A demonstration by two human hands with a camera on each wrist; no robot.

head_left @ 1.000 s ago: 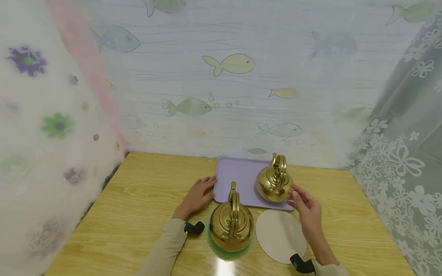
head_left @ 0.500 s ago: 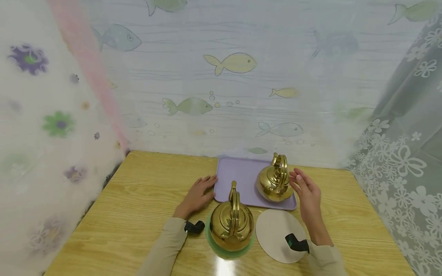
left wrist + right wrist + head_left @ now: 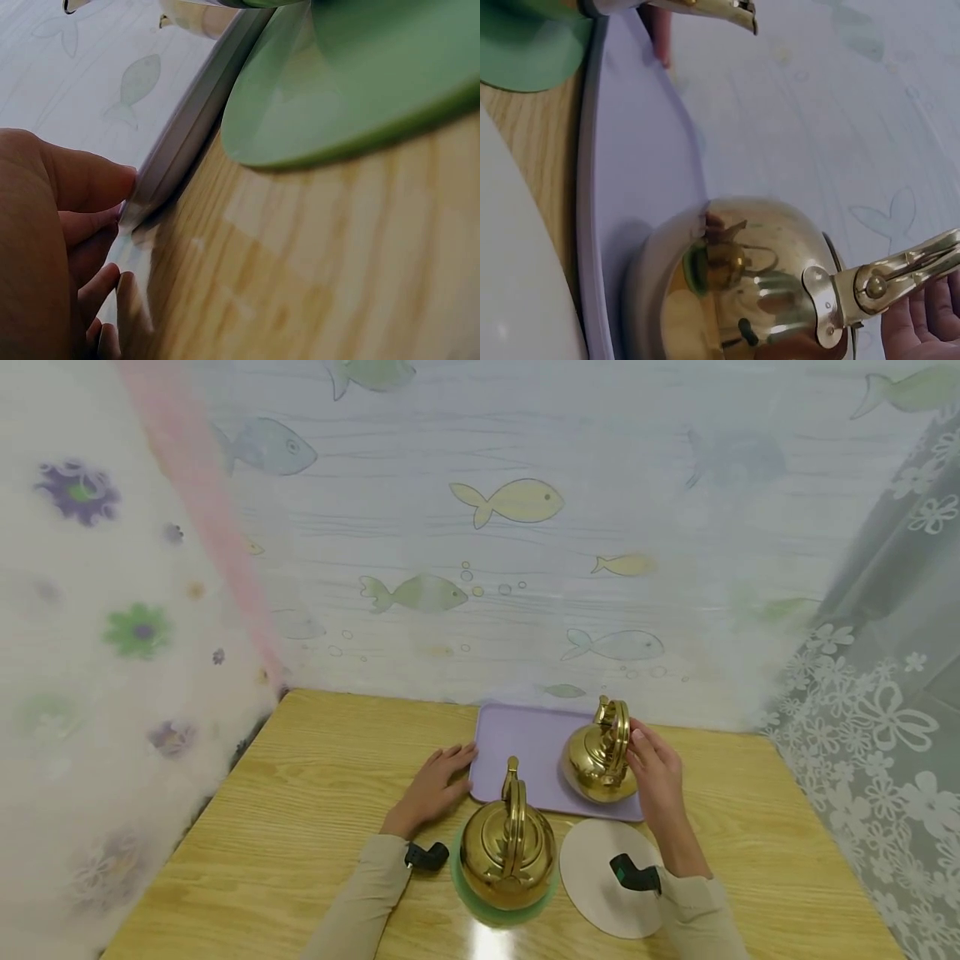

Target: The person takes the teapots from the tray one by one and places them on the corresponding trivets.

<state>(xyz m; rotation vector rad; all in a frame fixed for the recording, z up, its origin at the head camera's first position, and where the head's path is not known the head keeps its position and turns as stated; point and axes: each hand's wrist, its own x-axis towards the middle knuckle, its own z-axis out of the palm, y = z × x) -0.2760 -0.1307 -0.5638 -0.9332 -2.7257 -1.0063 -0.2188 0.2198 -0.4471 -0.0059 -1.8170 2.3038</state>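
Two shiny gold kettles show in the head view. The far kettle (image 3: 600,760) stands on the right part of a lilac tray (image 3: 517,735), its arched handle (image 3: 907,277) raised. My right hand (image 3: 660,777) is at the right side of that handle, fingers extended toward it; in the right wrist view the fingers (image 3: 930,315) show just beyond the handle. The near kettle (image 3: 506,860) stands on a round green mat (image 3: 487,912). My left hand (image 3: 433,789) rests at the tray's left edge with fairly straight fingers, and its thumb (image 3: 97,180) touches the tray's rim.
A round pale mat (image 3: 607,877) lies on the wooden table (image 3: 315,777), right of the green mat and in front of the tray. Behind the table hangs a fish-printed curtain (image 3: 420,527). Flower-patterned curtains flank both sides.
My right hand has risen from low beside the far kettle's body up to its handle. My left hand stays at the tray's edge, and both kettles keep their places.
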